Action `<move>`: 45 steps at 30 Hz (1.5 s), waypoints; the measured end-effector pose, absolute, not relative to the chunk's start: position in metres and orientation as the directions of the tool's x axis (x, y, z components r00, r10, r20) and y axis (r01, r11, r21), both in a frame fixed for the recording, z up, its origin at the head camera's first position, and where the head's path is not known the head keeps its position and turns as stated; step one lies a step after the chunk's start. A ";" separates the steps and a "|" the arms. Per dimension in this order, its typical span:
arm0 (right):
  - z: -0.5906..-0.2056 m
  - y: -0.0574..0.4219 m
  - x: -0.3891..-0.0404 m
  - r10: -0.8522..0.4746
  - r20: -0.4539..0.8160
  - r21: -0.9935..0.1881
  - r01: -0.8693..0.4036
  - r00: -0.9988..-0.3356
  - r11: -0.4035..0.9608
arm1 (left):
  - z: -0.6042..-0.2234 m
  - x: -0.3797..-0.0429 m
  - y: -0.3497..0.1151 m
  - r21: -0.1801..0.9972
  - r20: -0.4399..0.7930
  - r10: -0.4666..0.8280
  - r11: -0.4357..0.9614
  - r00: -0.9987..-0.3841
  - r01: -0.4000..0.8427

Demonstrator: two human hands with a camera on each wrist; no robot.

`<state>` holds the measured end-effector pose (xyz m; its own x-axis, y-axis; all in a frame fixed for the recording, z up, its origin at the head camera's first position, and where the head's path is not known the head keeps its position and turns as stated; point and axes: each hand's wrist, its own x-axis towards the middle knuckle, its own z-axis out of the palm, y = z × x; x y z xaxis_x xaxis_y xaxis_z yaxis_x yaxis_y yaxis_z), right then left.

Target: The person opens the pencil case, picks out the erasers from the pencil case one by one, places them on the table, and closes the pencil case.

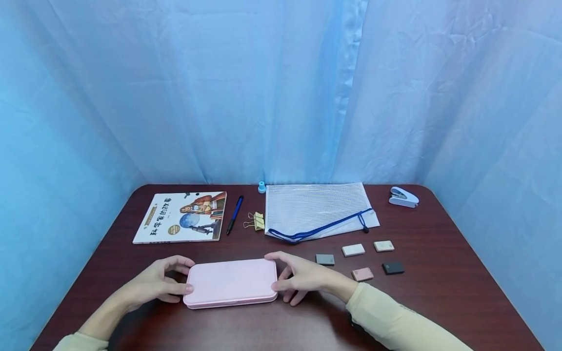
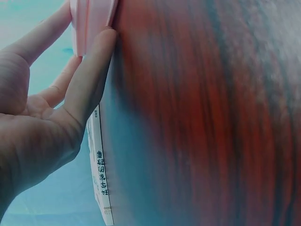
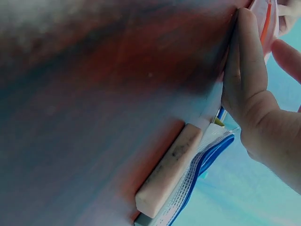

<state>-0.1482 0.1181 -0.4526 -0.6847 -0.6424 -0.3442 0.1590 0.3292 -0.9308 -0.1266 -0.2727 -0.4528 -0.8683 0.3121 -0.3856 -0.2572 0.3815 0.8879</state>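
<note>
A flat pink case (image 1: 231,281) with rounded corners lies near the front of the table, its lid down. At its left end my left hand (image 1: 159,279) holds it, thumb at the near corner and a finger at the far corner. My right hand (image 1: 303,275) grips the opposite end, with the thumb on top and other fingers low against the table. In the left wrist view, fingers (image 2: 91,70) reach the edge of the case (image 2: 91,23). The right wrist view shows fingers (image 3: 251,56) beside the case's end, with part of it out of frame.
Right of the case lie several small eraser-like blocks, including a pink one (image 1: 362,274) and a black one (image 1: 392,267). Behind are a book (image 1: 180,217), a blue pen (image 1: 234,214), a yellow binder clip (image 1: 259,221), a mesh zip pouch (image 1: 316,207) and a stapler (image 1: 404,197).
</note>
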 end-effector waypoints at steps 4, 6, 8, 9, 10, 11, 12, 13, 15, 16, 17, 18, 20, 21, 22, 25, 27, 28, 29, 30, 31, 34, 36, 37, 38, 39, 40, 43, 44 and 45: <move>-0.452 0.116 -0.148 -0.637 -0.343 -0.929 0.150 -0.690 0.337 | -0.453 -0.125 -0.271 0.882 -0.382 0.289 0.396 -0.878 -0.254; -0.452 0.116 -0.148 -0.636 -0.343 -0.929 0.150 -0.692 0.338 | -0.452 -0.125 -0.270 0.880 -0.384 0.279 0.400 -0.880 -0.256; -0.451 0.116 -0.148 -0.634 -0.342 -0.929 0.146 -0.694 0.341 | -0.451 -0.124 -0.269 0.875 -0.385 0.268 0.410 -0.883 -0.257; -0.451 0.115 -0.148 -0.632 -0.339 -0.928 0.139 -0.697 0.345 | -0.451 -0.124 -0.268 0.873 -0.386 0.262 0.415 -0.885 -0.258; -0.451 0.115 -0.148 -0.628 -0.339 -0.926 0.132 -0.701 0.353 | -0.451 -0.124 -0.268 0.870 -0.386 0.256 0.420 -0.886 -0.258; -0.451 0.115 -0.147 -0.625 -0.339 -0.924 0.125 -0.704 0.361 | -0.451 -0.124 -0.267 0.866 -0.387 0.249 0.427 -0.888 -0.258; -0.451 0.115 -0.146 -0.621 -0.339 -0.922 0.118 -0.707 0.368 | -0.451 -0.124 -0.267 0.863 -0.388 0.244 0.434 -0.889 -0.258; -0.450 0.114 -0.146 -0.618 -0.338 -0.920 0.111 -0.710 0.376 | -0.451 -0.124 -0.266 0.860 -0.389 0.238 0.440 -0.890 -0.259; -0.451 0.114 -0.144 -0.612 -0.337 -0.917 0.102 -0.716 0.386 | -0.451 -0.123 -0.266 0.855 -0.393 0.231 0.447 -0.890 -0.262; -0.451 0.114 -0.143 -0.609 -0.337 -0.916 0.101 -0.718 0.388 | -0.452 -0.123 -0.267 0.853 -0.395 0.228 0.450 -0.890 -0.264; -0.451 0.113 -0.143 -0.609 -0.336 -0.916 0.101 -0.718 0.387 | -0.452 -0.123 -0.267 0.852 -0.398 0.227 0.451 -0.889 -0.266; -0.452 0.113 -0.143 -0.608 -0.336 -0.917 0.102 -0.719 0.386 | -0.452 -0.123 -0.267 0.851 -0.400 0.228 0.451 -0.888 -0.268; -0.452 0.113 -0.142 -0.608 -0.336 -0.917 0.102 -0.719 0.386 | -0.453 -0.123 -0.267 0.849 -0.404 0.227 0.453 -0.886 -0.271; -0.453 0.113 -0.143 -0.609 -0.337 -0.917 0.104 -0.718 0.386 | -0.452 -0.123 -0.267 0.848 -0.406 0.227 0.454 -0.885 -0.272; -0.453 0.113 -0.143 -0.610 -0.338 -0.917 0.104 -0.717 0.386 | -0.452 -0.124 -0.267 0.849 -0.406 0.229 0.454 -0.885 -0.272; -0.452 0.113 -0.145 -0.612 -0.347 -0.915 0.114 -0.711 0.387 | -0.451 -0.126 -0.267 0.853 -0.402 0.240 0.450 -0.884 -0.266; -0.451 0.113 -0.147 -0.612 -0.353 -0.915 0.124 -0.708 0.384 | -0.451 -0.127 -0.268 0.858 -0.398 0.253 0.442 -0.882 -0.261; -0.451 0.113 -0.148 -0.612 -0.355 -0.915 0.128 -0.707 0.383 | -0.451 -0.128 -0.268 0.861 -0.396 0.259 0.439 -0.881 -0.258; -0.451 0.113 -0.148 -0.612 -0.358 -0.915 0.133 -0.705 0.382 | -0.450 -0.128 -0.268 0.863 -0.395 0.264 0.436 -0.880 -0.257; -0.450 0.114 -0.149 -0.612 -0.361 -0.914 0.138 -0.703 0.381 | -0.450 -0.129 -0.269 0.865 -0.395 0.270 0.433 -0.878 -0.255; -0.450 0.114 -0.150 -0.613 -0.365 -0.913 0.141 -0.701 0.382 | -0.450 -0.130 -0.269 0.866 -0.394 0.275 0.430 -0.877 -0.255; -0.447 0.116 -0.153 -0.614 -0.374 -0.911 0.151 -0.695 0.384 | -0.450 -0.133 -0.269 0.871 -0.392 0.289 0.422 -0.873 -0.252; -0.444 0.118 -0.156 -0.616 -0.385 -0.908 0.165 -0.687 0.384 | -0.448 -0.136 -0.270 0.873 -0.395 0.298 0.416 -0.869 -0.254; -0.443 0.119 -0.157 -0.617 -0.388 -0.908 0.170 -0.684 0.382 | -0.446 -0.138 -0.270 0.874 -0.396 0.301 0.415 -0.868 -0.255; -0.440 0.121 -0.158 -0.620 -0.390 -0.908 0.175 -0.681 0.380 | -0.445 -0.139 -0.271 0.875 -0.395 0.305 0.413 -0.867 -0.253; -0.438 0.123 -0.160 -0.624 -0.392 -0.909 0.180 -0.676 0.376 | -0.442 -0.139 -0.272 0.875 -0.390 0.310 0.417 -0.867 -0.245; -0.435 0.126 -0.162 -0.631 -0.387 -0.912 0.177 -0.673 0.371 | -0.440 -0.140 -0.273 0.877 -0.378 0.319 0.424 -0.869 -0.226; -0.423 0.137 -0.169 -0.652 -0.329 -0.928 0.108 -0.683 0.356 | -0.429 -0.141 -0.277 0.862 -0.275 0.331 0.501 -0.903 -0.079; -0.417 0.142 -0.171 -0.658 -0.292 -0.936 0.065 -0.694 0.346 | -0.425 -0.141 -0.278 0.842 -0.216 0.330 0.540 -0.919 -0.004; -0.412 0.147 -0.173 -0.662 -0.239 -0.938 -0.008 -0.711 0.346 | -0.421 -0.142 -0.279 0.807 -0.145 0.330 0.585 -0.933 0.081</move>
